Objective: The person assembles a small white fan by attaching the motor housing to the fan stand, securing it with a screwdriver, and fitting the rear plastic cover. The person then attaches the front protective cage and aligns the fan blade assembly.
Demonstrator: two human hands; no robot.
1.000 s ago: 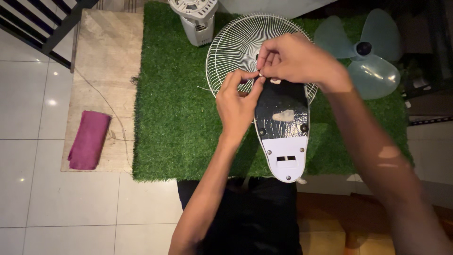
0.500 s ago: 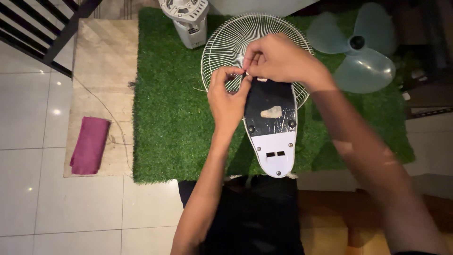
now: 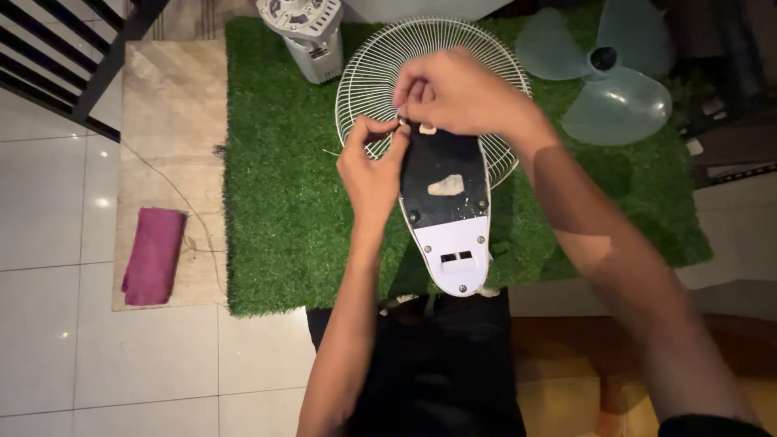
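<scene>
Both hands and the fan base [image 3: 443,214] have drifted toward ten o'clock; left hand [image 3: 368,174] and right hand [image 3: 453,91] fingers pinch something small at its top edge, steadying it over the wire guard [image 3: 368,69].

This looks like a home floor used as a makeshift repair spot: glossy white floor tiles [image 3: 48,243], a green fake-grass mat [image 3: 283,202], a beige rug [image 3: 174,121] with a folded magenta cloth [image 3: 154,255], and loose fan parts, a wire guard [image 3: 364,73] and blade [image 3: 607,77].
</scene>
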